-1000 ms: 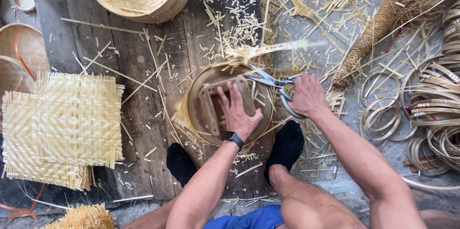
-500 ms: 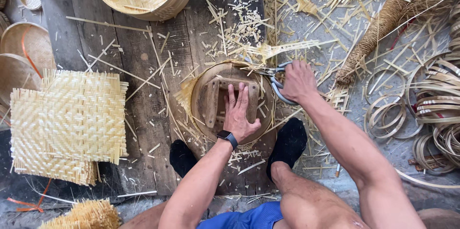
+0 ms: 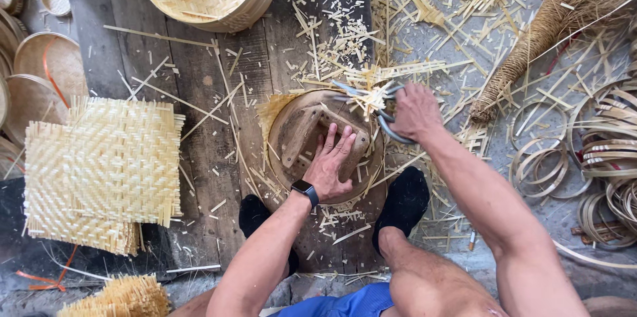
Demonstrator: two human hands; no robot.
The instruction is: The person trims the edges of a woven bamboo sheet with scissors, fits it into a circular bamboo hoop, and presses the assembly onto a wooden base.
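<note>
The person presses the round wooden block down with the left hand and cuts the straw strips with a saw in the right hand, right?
Not quite. In the head view the right hand holds big metal shears, not a saw. The rest fits: the left hand presses flat on the round wooden block, and the straw strips sit between the blades.

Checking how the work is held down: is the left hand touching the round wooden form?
Touching. The head view shows the left hand pressed flat, fingers spread, on the wooden block atop the round wooden form, no gap visible.
</note>
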